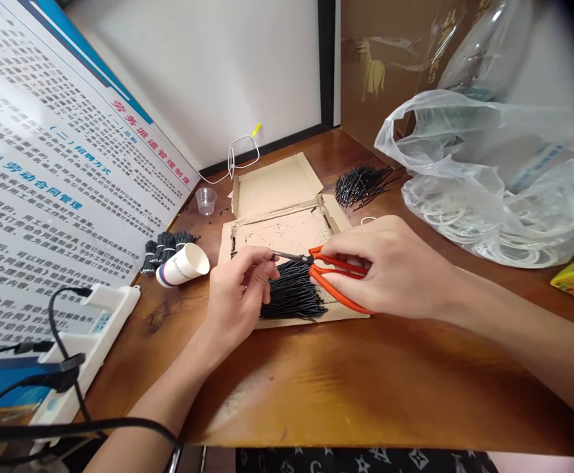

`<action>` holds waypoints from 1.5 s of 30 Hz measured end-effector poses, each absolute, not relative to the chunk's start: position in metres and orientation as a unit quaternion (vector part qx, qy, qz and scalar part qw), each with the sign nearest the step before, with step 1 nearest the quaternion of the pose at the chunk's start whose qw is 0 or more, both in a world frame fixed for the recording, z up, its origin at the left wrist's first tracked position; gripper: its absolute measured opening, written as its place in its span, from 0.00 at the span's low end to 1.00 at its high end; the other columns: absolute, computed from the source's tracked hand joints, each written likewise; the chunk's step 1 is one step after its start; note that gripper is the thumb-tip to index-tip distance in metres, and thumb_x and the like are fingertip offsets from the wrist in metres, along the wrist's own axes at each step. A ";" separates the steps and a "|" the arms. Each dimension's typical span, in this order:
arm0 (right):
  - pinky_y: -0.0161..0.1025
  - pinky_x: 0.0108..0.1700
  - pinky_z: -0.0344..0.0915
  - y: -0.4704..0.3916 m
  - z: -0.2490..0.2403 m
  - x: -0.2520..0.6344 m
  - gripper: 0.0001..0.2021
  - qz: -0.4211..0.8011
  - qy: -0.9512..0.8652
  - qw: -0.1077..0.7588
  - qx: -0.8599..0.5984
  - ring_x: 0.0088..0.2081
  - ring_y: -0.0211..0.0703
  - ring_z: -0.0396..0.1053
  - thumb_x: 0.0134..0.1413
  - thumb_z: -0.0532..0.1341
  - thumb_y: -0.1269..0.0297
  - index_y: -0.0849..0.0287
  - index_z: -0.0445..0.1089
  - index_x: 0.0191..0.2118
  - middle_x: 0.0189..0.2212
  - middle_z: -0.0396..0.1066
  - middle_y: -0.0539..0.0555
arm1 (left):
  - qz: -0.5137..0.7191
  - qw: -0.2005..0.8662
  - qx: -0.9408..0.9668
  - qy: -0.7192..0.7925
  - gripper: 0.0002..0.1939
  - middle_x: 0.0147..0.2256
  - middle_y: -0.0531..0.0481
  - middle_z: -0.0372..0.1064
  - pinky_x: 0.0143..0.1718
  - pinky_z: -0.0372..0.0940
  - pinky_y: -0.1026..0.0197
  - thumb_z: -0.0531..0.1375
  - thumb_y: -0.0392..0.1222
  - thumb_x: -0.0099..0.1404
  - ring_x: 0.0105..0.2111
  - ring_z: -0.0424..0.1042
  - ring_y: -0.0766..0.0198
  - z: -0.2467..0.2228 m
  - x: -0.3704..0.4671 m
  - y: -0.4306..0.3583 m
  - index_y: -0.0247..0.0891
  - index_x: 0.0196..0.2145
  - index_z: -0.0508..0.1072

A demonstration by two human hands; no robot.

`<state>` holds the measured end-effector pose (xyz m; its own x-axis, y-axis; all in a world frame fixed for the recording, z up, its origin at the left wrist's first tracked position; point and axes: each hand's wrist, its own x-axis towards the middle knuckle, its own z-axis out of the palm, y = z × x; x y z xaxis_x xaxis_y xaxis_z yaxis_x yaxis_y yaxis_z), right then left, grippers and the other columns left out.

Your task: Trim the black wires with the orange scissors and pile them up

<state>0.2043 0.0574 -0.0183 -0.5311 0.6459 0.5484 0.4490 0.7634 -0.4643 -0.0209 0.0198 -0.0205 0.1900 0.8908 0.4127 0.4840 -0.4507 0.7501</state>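
Observation:
Orange-handled scissors (338,301) are gripped in my right hand (395,269), their dark blades pointing left toward my left hand (242,289). The fingers of my left hand are pinched together at the blade tips; what they hold, if anything, is too small to make out. Below the blades a bundle of thin black strands (294,292) lies in an open cardboard box (277,187), partly hidden by my left fingers. Small dark bits are scattered on the box's inside.
A paper cup (183,265) lies tilted by black bundles (166,247) at left, near a clear small cup (206,200). Another black pile (363,184) is behind the box. A plastic bag (494,190) stands right, a power strip (92,348) left.

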 end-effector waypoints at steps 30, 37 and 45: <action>0.38 0.24 0.47 0.056 -0.020 0.203 0.13 0.135 -0.854 0.397 -0.308 0.17 0.33 0.49 0.53 0.60 0.65 0.58 0.66 0.19 0.14 0.61 0.46 | 0.474 0.324 0.685 0.449 0.06 0.30 0.50 0.71 0.17 0.67 0.67 0.57 0.40 0.71 0.21 0.71 0.70 -0.019 -0.015 0.017 0.37 0.37 0.71; 0.37 0.24 0.48 0.056 -0.022 0.201 0.12 0.123 -0.857 0.402 -0.298 0.17 0.32 0.53 0.53 0.60 0.67 0.60 0.69 0.19 0.15 0.66 0.48 | 0.479 0.330 0.685 0.439 0.05 0.31 0.51 0.72 0.17 0.67 0.68 0.56 0.37 0.72 0.20 0.71 0.70 -0.020 -0.016 0.018 0.37 0.37 0.71; 0.35 0.23 0.48 0.056 -0.023 0.201 0.13 0.103 -0.859 0.406 -0.294 0.18 0.30 0.49 0.55 0.59 0.68 0.61 0.70 0.21 0.14 0.58 0.45 | 0.480 0.350 0.676 0.436 0.06 0.30 0.50 0.71 0.16 0.67 0.68 0.56 0.37 0.72 0.20 0.71 0.69 -0.020 -0.015 0.018 0.36 0.37 0.72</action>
